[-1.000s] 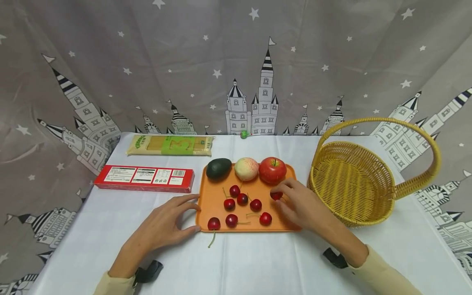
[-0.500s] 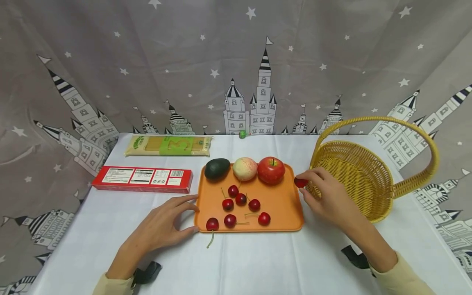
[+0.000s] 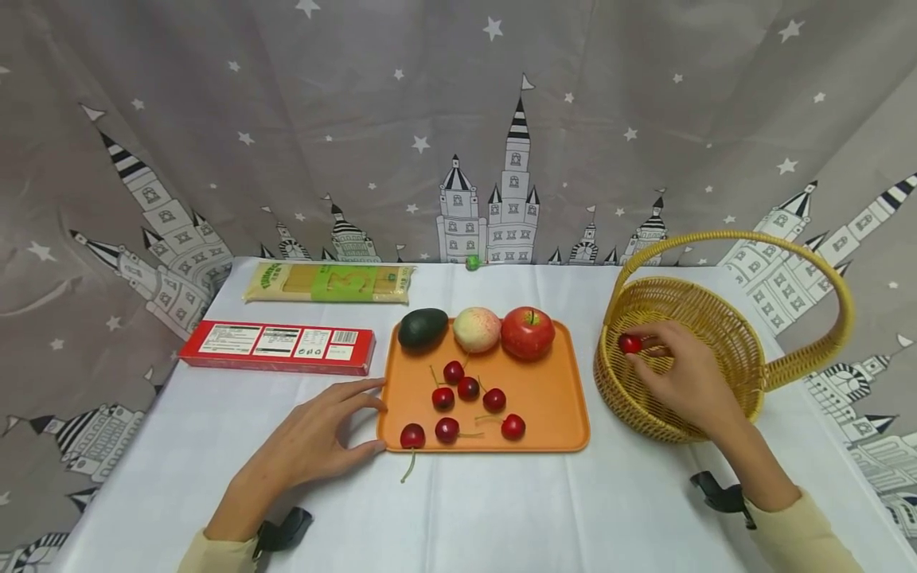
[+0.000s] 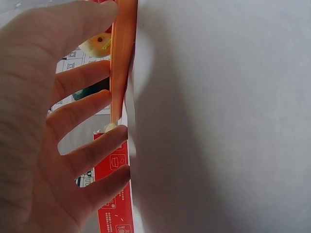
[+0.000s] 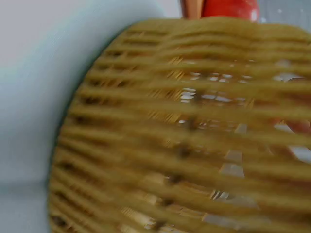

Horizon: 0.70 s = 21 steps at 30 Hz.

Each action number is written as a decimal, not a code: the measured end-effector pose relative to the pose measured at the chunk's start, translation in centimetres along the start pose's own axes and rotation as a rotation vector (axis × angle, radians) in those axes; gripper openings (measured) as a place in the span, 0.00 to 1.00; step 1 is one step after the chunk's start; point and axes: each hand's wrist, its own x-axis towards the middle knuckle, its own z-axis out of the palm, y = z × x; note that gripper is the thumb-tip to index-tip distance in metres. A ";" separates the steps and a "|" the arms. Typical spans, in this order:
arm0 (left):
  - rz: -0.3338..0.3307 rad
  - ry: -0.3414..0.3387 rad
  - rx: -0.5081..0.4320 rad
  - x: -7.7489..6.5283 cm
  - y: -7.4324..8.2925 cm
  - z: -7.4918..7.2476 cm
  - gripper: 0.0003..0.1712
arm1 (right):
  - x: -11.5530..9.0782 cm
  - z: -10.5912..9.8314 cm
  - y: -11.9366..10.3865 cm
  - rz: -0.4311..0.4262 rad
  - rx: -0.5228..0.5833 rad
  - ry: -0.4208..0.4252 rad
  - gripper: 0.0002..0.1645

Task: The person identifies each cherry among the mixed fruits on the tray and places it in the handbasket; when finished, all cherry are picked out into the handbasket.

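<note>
In the head view my right hand [image 3: 680, 374] pinches a dark red cherry [image 3: 630, 344] inside the opening of the yellow wicker basket [image 3: 609, 390]. The basket's woven wall [image 5: 146, 121] fills the right wrist view and mostly hides that hand. My left hand [image 3: 315, 434] rests at the left edge of an orange tray [image 3: 552, 398], its fingers spread and touching the rim; the left wrist view shows the fingertips along the tray's side [image 4: 124, 53]. On the tray lie several cherries [image 3: 468, 388], an avocado [image 3: 423, 329], a peach [image 3: 476, 329] and a red apple [image 3: 528, 333].
Left of the tray lies a red box [image 3: 275, 348] with white labels. Behind it is a pack of noodles [image 3: 329, 282]. A small green object [image 3: 472, 262] sits at the table's back edge, before a grey castle-print curtain [image 3: 344, 119]. The basket handle [image 3: 745, 235] arches high.
My right hand has carried the cherry rightward from the tray, past its right edge, into the basket's opening. The left hand stays at the tray's edge.
</note>
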 end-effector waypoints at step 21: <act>0.006 -0.007 -0.018 -0.2 -0.2 0.0 0.29 | 1.7 0.0 4.6 0.165 -0.023 -0.248 0.21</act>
